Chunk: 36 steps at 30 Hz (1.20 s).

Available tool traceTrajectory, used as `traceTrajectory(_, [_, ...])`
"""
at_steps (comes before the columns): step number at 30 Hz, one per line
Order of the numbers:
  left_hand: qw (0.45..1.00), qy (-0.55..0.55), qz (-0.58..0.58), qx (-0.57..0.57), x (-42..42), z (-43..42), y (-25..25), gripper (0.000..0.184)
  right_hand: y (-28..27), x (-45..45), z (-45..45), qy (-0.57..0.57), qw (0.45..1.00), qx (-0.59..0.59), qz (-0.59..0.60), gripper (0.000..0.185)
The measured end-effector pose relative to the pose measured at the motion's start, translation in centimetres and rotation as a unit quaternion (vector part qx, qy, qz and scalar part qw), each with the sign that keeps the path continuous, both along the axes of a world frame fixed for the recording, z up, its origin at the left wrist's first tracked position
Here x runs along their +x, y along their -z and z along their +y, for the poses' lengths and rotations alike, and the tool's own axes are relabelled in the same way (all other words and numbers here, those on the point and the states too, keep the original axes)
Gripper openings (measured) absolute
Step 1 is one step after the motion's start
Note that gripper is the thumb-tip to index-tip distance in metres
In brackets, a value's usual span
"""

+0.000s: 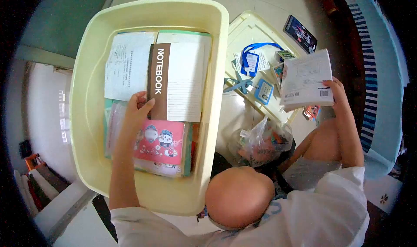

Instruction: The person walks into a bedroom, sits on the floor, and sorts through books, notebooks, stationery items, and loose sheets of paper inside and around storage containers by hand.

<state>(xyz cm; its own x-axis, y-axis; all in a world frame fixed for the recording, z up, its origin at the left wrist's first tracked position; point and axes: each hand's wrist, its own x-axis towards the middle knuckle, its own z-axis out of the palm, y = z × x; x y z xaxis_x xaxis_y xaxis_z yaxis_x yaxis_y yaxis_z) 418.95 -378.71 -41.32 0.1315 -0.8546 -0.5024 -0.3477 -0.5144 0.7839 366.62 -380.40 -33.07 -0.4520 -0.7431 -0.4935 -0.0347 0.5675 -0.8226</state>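
Observation:
My left hand [140,104] is inside the cream plastic tub, its fingers curled and its thumb at the lower left edge of a brown and white notebook [178,81]. Beneath and around the notebook lie papers [126,66] on the upper left and a pink booklet with cartoon figures [158,141] nearer me. Out to the right, my right hand [336,92] grips a thick white paperback book [304,79] by its right edge, above the tub's lid. The book's back, with a barcode, faces up.
The cream tub [219,73] stands left of the lid [243,25]. On the lid are a blue lanyard badge [249,63], a second badge [263,91] and small cards. A dark book [300,33] lies beyond. A clear plastic bag [260,140] sits near my knee.

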Motion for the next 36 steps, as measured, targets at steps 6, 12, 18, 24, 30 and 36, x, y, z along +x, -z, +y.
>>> traceTrajectory(6, [0.992, -0.030, 0.099, -0.069, -1.2, 0.7, -0.3, 0.049, 4.0, 4.0, -5.8, -0.286, 0.841, -0.072, 0.454, 0.050])
traceTrajectory(12, [0.994, 0.019, 0.049, 0.095, -1.6, 0.5, -3.0, 0.059, 14.4, 11.3, -8.3, -0.507, 0.635, 0.001, 0.582, 0.060])
traceTrajectory(18, [0.997, 0.038, -0.063, 0.016, 0.8, -0.2, -3.0, 0.044, 20.6, 17.4, -6.0, -0.509, 0.666, 0.086, 0.539, 0.059])
traceTrajectory(24, [0.964, -0.201, -0.027, -0.172, 5.3, -0.1, -9.1, 0.036, 14.5, 15.0, -9.0, -0.337, 0.887, -0.187, 0.253, 0.035])
traceTrajectory(30, [0.944, -0.222, -0.046, -0.240, 6.5, 0.0, -9.4, 0.031, -2.1, 23.3, -10.2, -0.320, 0.760, -0.521, 0.220, 0.019])
traceTrajectory(36, [0.935, -0.235, -0.056, -0.258, 5.6, -0.3, -9.4, 0.030, -1.2, 33.9, -12.9, -0.625, 0.616, -0.301, 0.372, 0.030])
